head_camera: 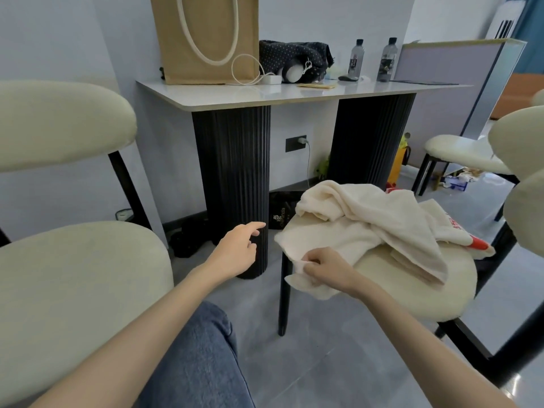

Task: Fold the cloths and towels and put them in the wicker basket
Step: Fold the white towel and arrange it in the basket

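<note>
Right hand [326, 267]: fingers curled, thumb and fingertips pinching the near edge of the cream towel [368, 213]. The pinched corner hangs just over the front-left rim of the round cushioned seat [397, 293]. My grip is closed on the fabric.

Left hand [235, 248]: holds nothing. Fingers are loose and the index finger is extended forward. It hovers above the floor, in front of the black fluted table leg [232, 172], apart from the towel and to its left.

The cream towel lies unfolded and crumpled in a heap on the seat, covering most of the seat's far half and draping toward its front. A second, paler cloth with red print [454, 231] lies at the towel's right side, partly under it, and spills over the seat's right edge. Both are bunched. I cannot tell whether further cloths lie beneath them.

Surroundings: another cream chair [73, 290] stands at my left, seat and backrest both in view. My knee in blue jeans [194, 363] shows between my forearms. Ahead, against the wall, is a white-topped table [294, 92] on two fluted legs. It carries a brown paper bag [206, 39] with rope handles, a dark dotted bag [291, 54], a white charger with cable [270, 79], and two water bottles [355, 58], upright and near each other.
</note>
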Tool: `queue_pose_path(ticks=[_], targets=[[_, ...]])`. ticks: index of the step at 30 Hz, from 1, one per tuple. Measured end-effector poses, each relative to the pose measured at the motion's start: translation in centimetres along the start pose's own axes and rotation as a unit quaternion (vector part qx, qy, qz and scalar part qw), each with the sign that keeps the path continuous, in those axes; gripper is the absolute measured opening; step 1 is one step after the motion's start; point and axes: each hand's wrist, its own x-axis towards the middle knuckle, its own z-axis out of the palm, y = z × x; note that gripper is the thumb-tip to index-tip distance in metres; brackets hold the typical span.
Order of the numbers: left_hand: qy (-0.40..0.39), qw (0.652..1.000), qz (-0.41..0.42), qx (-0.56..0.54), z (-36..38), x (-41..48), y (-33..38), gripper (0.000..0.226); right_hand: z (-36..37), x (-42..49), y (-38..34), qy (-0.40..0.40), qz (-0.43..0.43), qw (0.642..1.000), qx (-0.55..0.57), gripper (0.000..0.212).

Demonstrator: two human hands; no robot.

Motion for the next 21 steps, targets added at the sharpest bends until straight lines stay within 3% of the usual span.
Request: queue_pose_path(ticks=[3,5,9,11,17,21], targets=[[-0.008,1.000,-0.010,-0.002,0.3,0.1,-0.4,0.051,-1.4,-0.2,-0.2,-0.044,-0.018,0.998,-0.039,0.017],[-0.025,1.000,-0.012,-0.004,1.0,0.4,-0.1,0.050,-2.8,-0.2,-0.1,-0.020,-0.007,1.000,-0.015,0.021],[-0.067,0.998,0.011,-0.007,4.1,1.8,1.9,0.048,-5.8,0.2,1.8,0.199,0.022,0.974,-0.106,0.028],[-0.081,0.997,0.019,-0.003,6.3,2.6,3.4,0.054,-6.8,0.6,3.5,0.243,0.046,0.955,-0.165,0.031],[-0.111,0.986,0.051,0.115,12.5,4.3,7.8,0.078,-7.3,2.3,7.0,0.238,0.150,0.917,-0.281,0.033],[-0.071,0.989,0.056,0.119,13.9,5.4,7.2,0.063,-8.0,3.4,8.1,0.232,0.193,0.903,-0.305,0.028]])
